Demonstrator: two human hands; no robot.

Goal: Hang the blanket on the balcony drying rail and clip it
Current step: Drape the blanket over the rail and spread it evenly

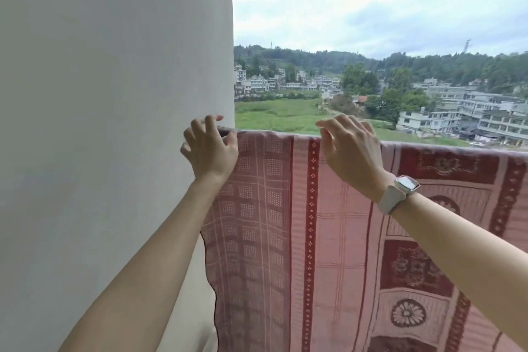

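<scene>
Blanket [328, 223] draped over the rail [227, 131], hanging down by the white wall [114, 123]. Left hand [210, 148] at its top left corner — fingers loosely spread, gripping nothing. Right hand [350, 148], watch [400, 191] on wrist, fingers relaxed at the top edge.

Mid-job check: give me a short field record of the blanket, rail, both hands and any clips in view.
blanket: pink and dark red patterned blanket draped over the rail, hanging down
rail: only its left end shows, by the white wall
left hand: left hand at the blanket's top left corner, fingers loosely spread, gripping nothing
right hand: right hand at the top edge, fingers relaxed; watch on wrist
clips: none visible
</scene>
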